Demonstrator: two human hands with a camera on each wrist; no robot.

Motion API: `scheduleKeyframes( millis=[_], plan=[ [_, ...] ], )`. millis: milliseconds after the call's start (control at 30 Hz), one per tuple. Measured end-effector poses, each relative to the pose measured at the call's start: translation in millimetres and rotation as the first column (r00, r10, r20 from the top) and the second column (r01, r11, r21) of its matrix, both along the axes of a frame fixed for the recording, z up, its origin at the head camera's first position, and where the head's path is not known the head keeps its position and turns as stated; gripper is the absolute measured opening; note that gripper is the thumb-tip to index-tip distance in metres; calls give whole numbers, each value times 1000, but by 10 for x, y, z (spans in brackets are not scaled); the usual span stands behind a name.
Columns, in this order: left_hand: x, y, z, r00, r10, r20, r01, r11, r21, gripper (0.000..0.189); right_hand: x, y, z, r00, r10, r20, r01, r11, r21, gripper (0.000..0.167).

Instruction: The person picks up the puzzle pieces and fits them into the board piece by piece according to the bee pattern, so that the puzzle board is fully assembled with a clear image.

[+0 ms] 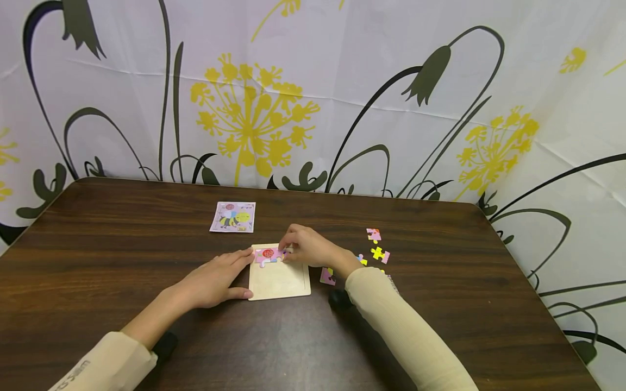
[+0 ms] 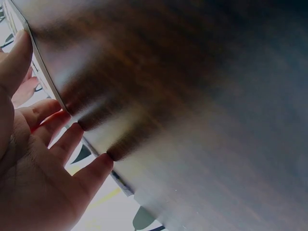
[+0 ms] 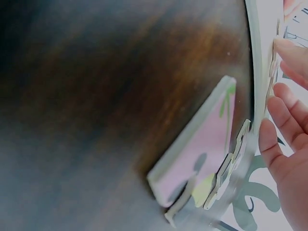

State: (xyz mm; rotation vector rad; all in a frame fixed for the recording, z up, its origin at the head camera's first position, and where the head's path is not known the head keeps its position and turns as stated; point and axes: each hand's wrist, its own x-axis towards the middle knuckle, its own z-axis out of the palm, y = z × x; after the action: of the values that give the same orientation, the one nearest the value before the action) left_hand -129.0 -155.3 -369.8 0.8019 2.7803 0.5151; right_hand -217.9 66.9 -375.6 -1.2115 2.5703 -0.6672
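A pale wooden puzzle tray [image 1: 280, 282] lies on the table, with joined pink puzzle pieces [image 1: 268, 254] along its far edge, one showing a red round shape. My left hand [image 1: 212, 279] rests along the tray's left side, thumb at the near corner and fingertips at the far one. Over the tray's far right part, my right hand [image 1: 310, 247] pinches a puzzle piece [image 1: 287, 251] down among the others, its fingers covering most of it. In the right wrist view, those fingers [image 3: 284, 113] sit at the tray's edge.
Loose puzzle pieces lie right of the tray, among them a pink corner piece [image 1: 327, 276], a yellow and pink piece [image 1: 379, 254] and a pink one [image 1: 374, 234]. Behind the tray lies a picture card [image 1: 233, 217] with a bee. A flowered curtain [image 1: 313, 98] hangs beyond the table [image 1: 146, 228].
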Motion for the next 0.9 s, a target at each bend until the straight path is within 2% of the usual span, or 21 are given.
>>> scheduleKeyframes(
  millis=[200, 533, 733, 900],
  plan=[
    [1, -2, -12, 1000, 2, -2, -2, 1000, 1, 73, 7, 7, -4, 1000, 4, 5, -4, 1000, -1, 16],
    [3, 0, 2, 1000, 0, -5, 0, 1000, 9, 73, 26, -4, -2, 998, 42, -47, -43, 999, -19, 20],
    [0, -4, 12, 1000, -4, -7, 4, 1000, 12, 73, 21, -13, -21, 995, 43, -86, -44, 999, -15, 19],
    [-7, -3, 19, 1000, -3, -3, 3, 1000, 7, 73, 21, -14, -26, 996, 35, -87, -36, 999, -10, 18]
  ],
)
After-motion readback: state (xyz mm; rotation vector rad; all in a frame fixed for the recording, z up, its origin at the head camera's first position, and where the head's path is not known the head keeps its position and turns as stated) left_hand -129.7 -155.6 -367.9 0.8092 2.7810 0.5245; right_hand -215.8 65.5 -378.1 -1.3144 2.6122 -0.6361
